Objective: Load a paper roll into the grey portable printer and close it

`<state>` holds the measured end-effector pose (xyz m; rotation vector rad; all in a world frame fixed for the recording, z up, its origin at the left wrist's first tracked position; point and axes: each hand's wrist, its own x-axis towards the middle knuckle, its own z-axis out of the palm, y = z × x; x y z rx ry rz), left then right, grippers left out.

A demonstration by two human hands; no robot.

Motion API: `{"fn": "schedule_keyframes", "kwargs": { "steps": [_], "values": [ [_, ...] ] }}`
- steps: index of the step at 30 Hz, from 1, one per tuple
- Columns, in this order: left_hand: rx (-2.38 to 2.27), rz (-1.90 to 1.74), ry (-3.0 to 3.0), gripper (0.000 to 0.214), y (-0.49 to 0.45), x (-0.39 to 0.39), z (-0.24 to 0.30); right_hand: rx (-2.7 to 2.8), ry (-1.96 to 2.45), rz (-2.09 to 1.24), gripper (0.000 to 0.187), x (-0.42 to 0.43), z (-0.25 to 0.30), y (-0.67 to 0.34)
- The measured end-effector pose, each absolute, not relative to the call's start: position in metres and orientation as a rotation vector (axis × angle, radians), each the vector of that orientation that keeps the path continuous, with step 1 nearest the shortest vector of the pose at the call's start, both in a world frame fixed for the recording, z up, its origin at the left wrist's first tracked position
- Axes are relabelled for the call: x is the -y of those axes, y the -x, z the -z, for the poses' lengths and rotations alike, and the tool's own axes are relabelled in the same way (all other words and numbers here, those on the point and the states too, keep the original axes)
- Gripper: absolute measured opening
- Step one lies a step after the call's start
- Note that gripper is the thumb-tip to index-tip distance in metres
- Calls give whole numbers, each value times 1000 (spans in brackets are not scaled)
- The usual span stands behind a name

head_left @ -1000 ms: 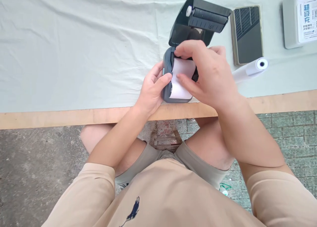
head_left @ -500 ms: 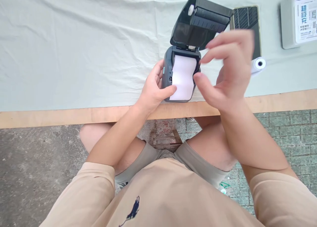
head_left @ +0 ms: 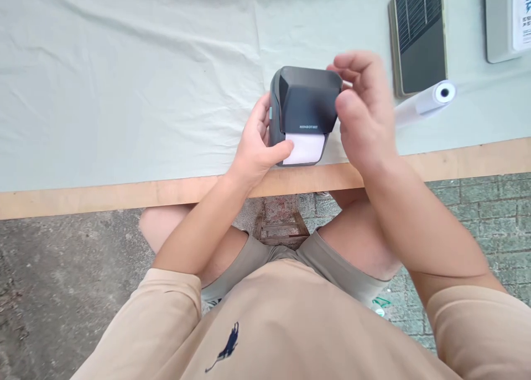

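A dark label printer (head_left: 309, 100) rests near the table's front edge with its lid down. A strip of white paper (head_left: 305, 149) comes out from under the lid's front. My left hand (head_left: 263, 142) is wrapped around the printer's left side, its thumb pressing on the paper strip. Beside the lid's right edge, my right hand (head_left: 365, 106) has its fingers bent near the back corner and its thumb apart from them by the side. Whether those fingertips touch the lid I cannot tell.
A white paper roll (head_left: 427, 100) lies right of my right hand. Behind it is a phone (head_left: 418, 40) in a case. A grey-white box (head_left: 501, 23) with a printed label stands at the far right. The pale cloth (head_left: 145, 92) ends at a wooden table edge (head_left: 186, 191).
The printer's lid has swung down from upright over the paper compartment. My right hand has moved slightly left with it. My left hand keeps its hold with the thumb on the paper.
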<state>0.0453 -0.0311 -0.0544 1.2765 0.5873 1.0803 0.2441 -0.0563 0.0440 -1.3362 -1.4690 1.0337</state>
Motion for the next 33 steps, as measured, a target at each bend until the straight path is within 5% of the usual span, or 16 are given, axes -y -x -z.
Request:
{"fn": "schedule_keyframes", "kwargs": {
  "steps": [7,16,20,25,33],
  "values": [
    [-584,-1099,-1116,63,-48,40,27,1502,1199,-1379,101,52,-32,-248],
    [-728,-1160,-934,47,-52,45,7,1608,1227,-1296,92,56,-38,-246],
    [-745,-1168,-908,32,-51,45,4,1774,1275,-1221,107,57,-43,-256],
    [-782,-1144,-840,25,-54,46,2,1610,1305,-405,55,61,-58,-254],
    [-718,-1116,-938,60,-56,50,4,1839,1257,-408,19,61,-69,-255]
  ]
}}
